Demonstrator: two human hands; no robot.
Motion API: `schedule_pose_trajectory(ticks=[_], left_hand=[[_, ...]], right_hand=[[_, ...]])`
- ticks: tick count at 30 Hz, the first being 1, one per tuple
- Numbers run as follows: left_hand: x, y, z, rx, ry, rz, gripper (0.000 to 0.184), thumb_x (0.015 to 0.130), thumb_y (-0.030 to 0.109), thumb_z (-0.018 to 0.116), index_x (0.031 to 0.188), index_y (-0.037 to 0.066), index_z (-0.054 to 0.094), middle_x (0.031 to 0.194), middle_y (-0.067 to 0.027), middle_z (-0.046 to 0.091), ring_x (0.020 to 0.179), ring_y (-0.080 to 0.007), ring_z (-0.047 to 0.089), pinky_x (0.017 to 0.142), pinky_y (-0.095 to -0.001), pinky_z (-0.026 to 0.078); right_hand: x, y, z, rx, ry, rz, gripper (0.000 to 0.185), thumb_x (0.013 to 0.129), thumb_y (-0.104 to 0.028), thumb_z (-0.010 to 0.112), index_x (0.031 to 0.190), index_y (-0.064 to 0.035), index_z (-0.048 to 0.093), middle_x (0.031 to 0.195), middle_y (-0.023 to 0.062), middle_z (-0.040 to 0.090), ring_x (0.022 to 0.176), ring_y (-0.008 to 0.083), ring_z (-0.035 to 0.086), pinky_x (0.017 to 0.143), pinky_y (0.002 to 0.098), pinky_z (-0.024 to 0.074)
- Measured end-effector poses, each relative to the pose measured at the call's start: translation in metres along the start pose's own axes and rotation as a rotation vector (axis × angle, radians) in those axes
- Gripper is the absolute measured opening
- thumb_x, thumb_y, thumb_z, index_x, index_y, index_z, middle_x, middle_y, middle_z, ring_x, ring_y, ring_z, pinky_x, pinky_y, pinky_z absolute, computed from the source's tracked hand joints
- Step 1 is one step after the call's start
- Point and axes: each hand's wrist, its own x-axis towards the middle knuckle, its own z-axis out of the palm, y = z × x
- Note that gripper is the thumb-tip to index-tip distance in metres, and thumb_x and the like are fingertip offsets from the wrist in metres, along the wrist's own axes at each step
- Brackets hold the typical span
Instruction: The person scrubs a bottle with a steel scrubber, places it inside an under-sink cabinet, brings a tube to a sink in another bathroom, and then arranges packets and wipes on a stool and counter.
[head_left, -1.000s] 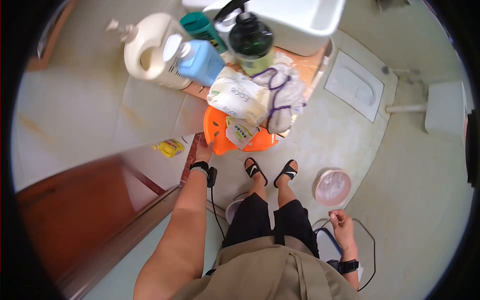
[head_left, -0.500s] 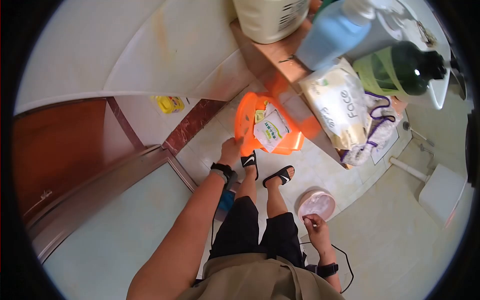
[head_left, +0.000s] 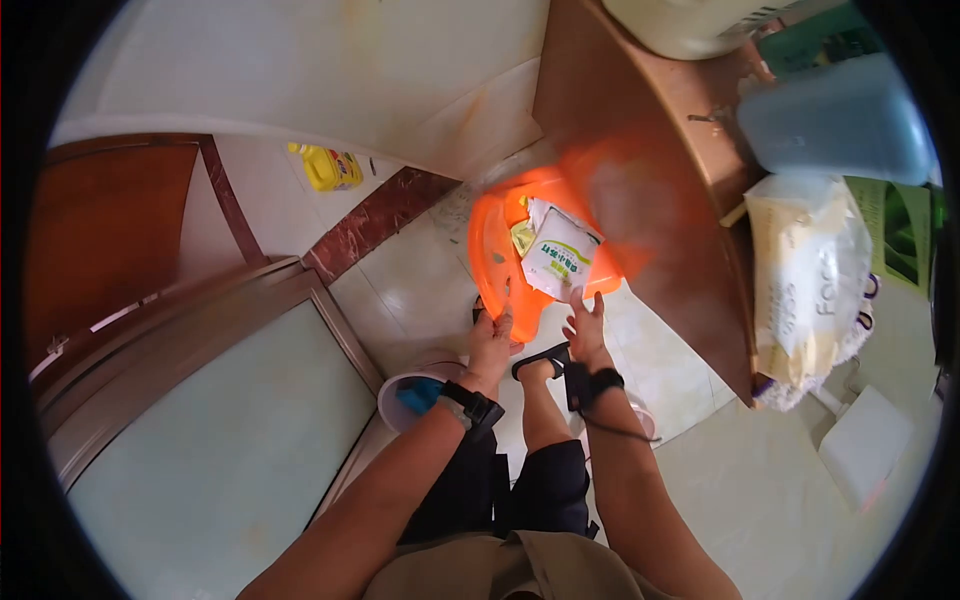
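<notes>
A small orange plastic chair (head_left: 490,235) with a curved, slotted back stands on the floor ahead of me. On its seat lies a white packet (head_left: 560,255) with green print, and a small yellow packet (head_left: 522,237) sticks out beside it. My left hand (head_left: 492,345) is closed round the near end of the chair's back. Close to the white packet's lower edge is my right hand (head_left: 588,328), its fingers spread and holding nothing. Whether a fingertip touches the packet I cannot tell.
A wooden shelf (head_left: 640,130) juts in at right, bearing a blue bottle (head_left: 835,118) and a tissue pack (head_left: 805,275). A bucket (head_left: 392,400) with blue cloth stands by my left forearm. A yellow jug (head_left: 328,168) sits near the door; a glass panel (head_left: 230,410) is at left.
My right hand has moved up and forward from beside the pink basin to the chair's edge. My left hand stays at the chair's back. The view has shifted, with the shelf looming nearer.
</notes>
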Motion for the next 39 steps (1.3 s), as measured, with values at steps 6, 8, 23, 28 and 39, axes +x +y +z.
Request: schedule_pose_trajectory(ticks=[6, 8, 23, 28, 39], left_hand=[[0.010, 0.000, -0.015, 0.395, -0.080, 0.280, 0.036, 0.100, 0.030, 0.051, 0.123, 0.003, 0.051, 0.092, -0.0058, 0.063, 0.079, -0.0143, 0.060, 0.070, -0.0290, 0.052], [0.012, -0.001, -0.016, 0.430, -0.107, 0.359, 0.036, 0.100, 0.031, 0.052, 0.123, 0.002, 0.051, 0.091, -0.0063, 0.064, 0.080, -0.0140, 0.059, 0.073, -0.0278, 0.050], [-0.068, 0.032, -0.014, 0.159, -0.126, 0.271, 0.047, 0.081, 0.017, 0.079, 0.113, -0.002, 0.051, 0.098, -0.0089, 0.059, 0.088, -0.0156, 0.060, 0.081, -0.0260, 0.049], [-0.096, 0.062, 0.011, 0.259, -0.411, 0.185, 0.050, 0.086, 0.014, 0.073, 0.126, -0.004, 0.049, 0.111, -0.0102, 0.062, 0.100, -0.0128, 0.059, 0.087, -0.0277, 0.048], [-0.133, 0.119, -0.037, 0.186, -0.104, 0.056, 0.024, 0.091, 0.008, 0.065, 0.112, -0.003, 0.063, 0.100, -0.0072, 0.069, 0.087, -0.0110, 0.064, 0.075, -0.0266, 0.051]], right_hand=[[0.104, 0.015, 0.016, 0.425, -0.189, -0.059, 0.021, 0.092, -0.013, 0.062, 0.110, -0.0027, 0.058, 0.101, 0.0095, 0.065, 0.082, 0.0227, 0.063, 0.066, 0.0368, 0.0518], [0.073, -0.004, -0.004, 0.666, -0.369, -0.012, 0.018, 0.095, -0.005, 0.055, 0.111, 0.0032, 0.055, 0.103, 0.0120, 0.064, 0.083, 0.0194, 0.063, 0.069, 0.0299, 0.0535], [-0.075, 0.052, -0.095, 0.877, -0.581, 0.298, 0.030, 0.090, 0.000, 0.055, 0.120, 0.0026, 0.054, 0.106, 0.0110, 0.063, 0.088, 0.0190, 0.061, 0.075, 0.0307, 0.0528], [-0.147, 0.045, -0.062, 0.641, -0.616, 0.245, 0.031, 0.092, -0.004, 0.057, 0.123, -0.0026, 0.054, 0.113, 0.0075, 0.064, 0.098, 0.0166, 0.062, 0.083, 0.0307, 0.0520], [0.002, -0.005, -0.029, -0.243, -0.320, -0.443, 0.024, 0.095, -0.027, 0.062, 0.091, -0.0032, 0.062, 0.073, 0.0013, 0.059, 0.068, 0.0112, 0.054, 0.065, 0.0255, 0.0463]])
